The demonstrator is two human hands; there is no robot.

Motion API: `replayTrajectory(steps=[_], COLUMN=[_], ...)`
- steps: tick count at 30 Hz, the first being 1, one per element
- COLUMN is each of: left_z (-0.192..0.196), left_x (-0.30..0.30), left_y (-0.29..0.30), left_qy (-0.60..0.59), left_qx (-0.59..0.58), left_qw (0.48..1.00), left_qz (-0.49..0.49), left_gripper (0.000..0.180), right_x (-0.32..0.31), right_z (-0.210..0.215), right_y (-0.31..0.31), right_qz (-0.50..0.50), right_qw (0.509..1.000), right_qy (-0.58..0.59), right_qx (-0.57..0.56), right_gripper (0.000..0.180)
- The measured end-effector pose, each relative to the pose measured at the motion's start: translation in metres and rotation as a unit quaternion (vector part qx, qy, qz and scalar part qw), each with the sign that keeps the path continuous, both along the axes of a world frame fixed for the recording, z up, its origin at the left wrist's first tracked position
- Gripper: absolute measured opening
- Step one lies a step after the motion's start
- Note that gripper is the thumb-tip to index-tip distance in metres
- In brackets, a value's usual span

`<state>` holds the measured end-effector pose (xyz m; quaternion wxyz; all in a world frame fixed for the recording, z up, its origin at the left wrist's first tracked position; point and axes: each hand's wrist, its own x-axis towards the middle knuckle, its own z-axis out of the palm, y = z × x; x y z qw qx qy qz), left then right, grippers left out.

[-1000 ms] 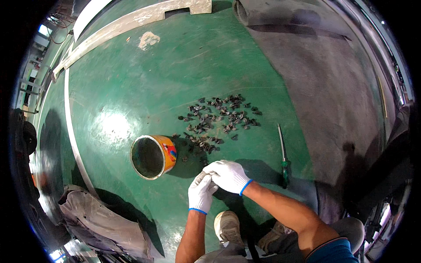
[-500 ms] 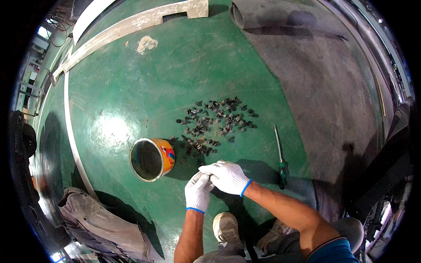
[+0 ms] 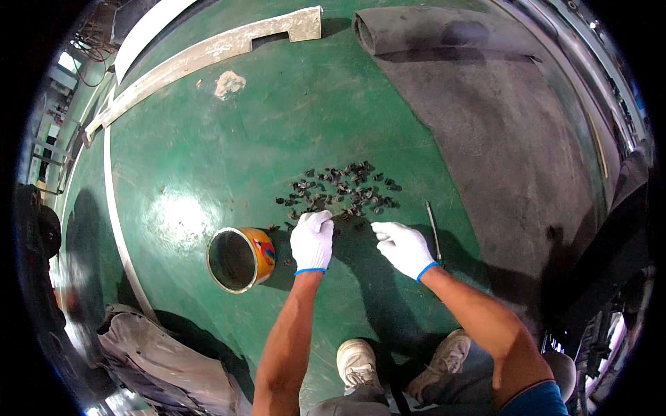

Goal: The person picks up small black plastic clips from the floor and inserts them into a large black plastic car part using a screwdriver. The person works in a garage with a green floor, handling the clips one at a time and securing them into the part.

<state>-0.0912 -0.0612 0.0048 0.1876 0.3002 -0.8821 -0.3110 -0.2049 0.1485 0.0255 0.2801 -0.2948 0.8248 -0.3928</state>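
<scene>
A loose pile of small dark clip-like pieces (image 3: 357, 187) lies on the green floor in front of me. My left hand (image 3: 312, 243), in a white knit glove with a blue cuff, is over the pile's near edge. Its fingers are curled closed, and whatever they may hold is hidden. Off to its right, my right hand (image 3: 404, 248), gloved alike, has thumb and forefinger apart with nothing visible between them. Left of my left hand, a round orange can (image 3: 264, 253) with a colourful print leans, its dark mouth turned toward me.
A screwdriver (image 3: 433, 229) lies beyond my right hand, its green handle partly covered by that wrist. Grey matting (image 3: 513, 132), rolled at its far end, covers the right side. A long pale strip (image 3: 187, 66) lies far left; a grey curved panel (image 3: 163, 347) is near left.
My hands were together near my feet; now they are apart and farther forward. The left has reached the pile's near edge, and the right has moved rightward toward the screwdriver.
</scene>
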Motion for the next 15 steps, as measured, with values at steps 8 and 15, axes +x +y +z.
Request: replayTrajectory(steps=[8, 15], left_z=[0.005, 0.04], left_x=[0.018, 0.081], left_y=[0.004, 0.023], left_qy=[0.104, 0.126], left_qx=[0.219, 0.429], left_qw=[0.967, 0.87], left_qz=[0.083, 0.21], left_gripper=[0.032, 0.021], right_x=[-0.034, -0.086], right_z=[0.005, 0.062], right_y=[0.024, -0.001], right_qz=[0.022, 0.157], right_qw=[0.999, 0.966], right_qy=[0.034, 0.128], right_qx=[0.018, 0.159], right_gripper=[0.034, 0.035])
